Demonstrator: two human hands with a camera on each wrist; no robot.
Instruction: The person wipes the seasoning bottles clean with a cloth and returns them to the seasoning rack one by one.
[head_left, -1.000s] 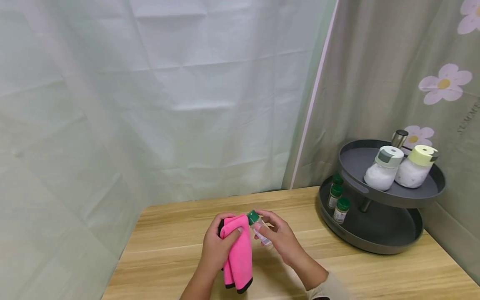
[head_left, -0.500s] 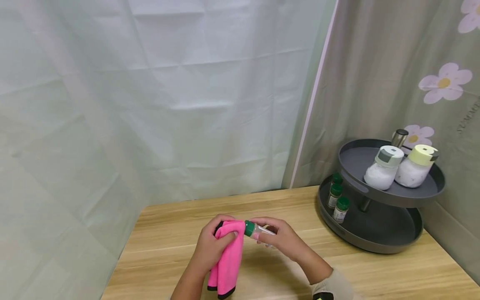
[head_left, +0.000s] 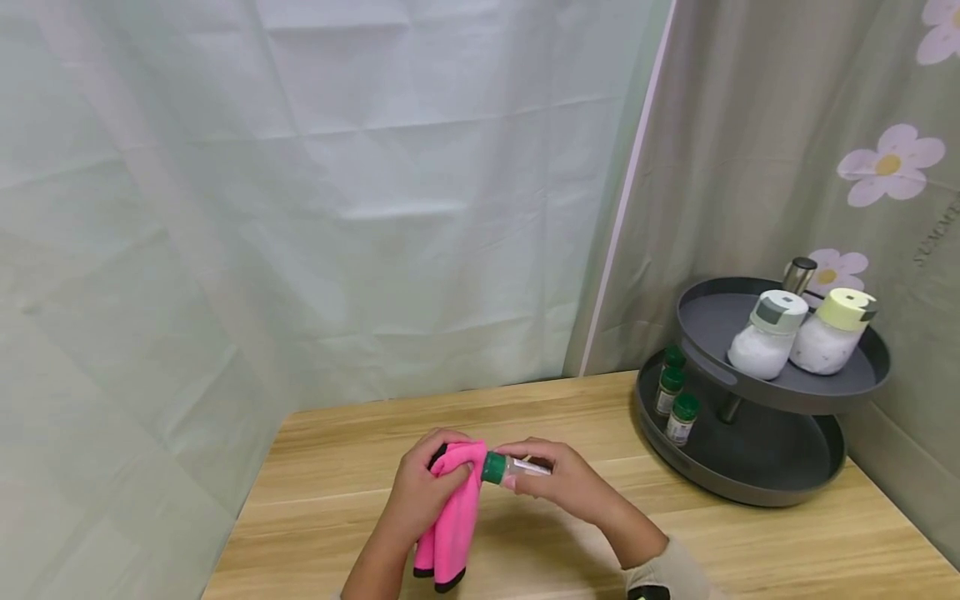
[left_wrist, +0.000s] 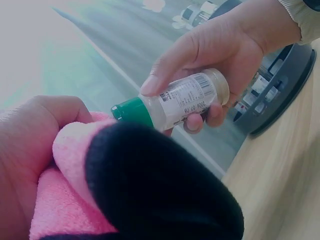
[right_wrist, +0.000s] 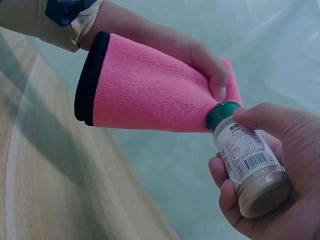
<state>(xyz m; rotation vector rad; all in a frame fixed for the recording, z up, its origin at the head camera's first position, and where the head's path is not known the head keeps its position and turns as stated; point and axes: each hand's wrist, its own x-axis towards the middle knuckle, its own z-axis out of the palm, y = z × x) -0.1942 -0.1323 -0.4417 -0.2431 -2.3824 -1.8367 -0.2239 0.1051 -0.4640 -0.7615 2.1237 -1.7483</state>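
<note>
My left hand grips a folded pink cloth with black edging, which hangs down below the fingers. In my right hand is a small clear spice jar with a green cap and a white printed label. The jar lies tilted on its side, its cap pointing left and meeting the cloth. In the right wrist view the thumb and fingers wrap the jar's body, and pale powder shows near its base. Both hands are held above the wooden table.
A dark two-tier round rack stands at the table's right. Several green-capped jars sit on its lower tier. Up top are two white-filled shakers, one with a grey-white lid, one yellow-lidded. Pale curtains hang behind.
Both hands have shifted slightly down, the left also to the left with the cloth. The jar has turned from slanting to nearly level, and its cap has come against the cloth.
</note>
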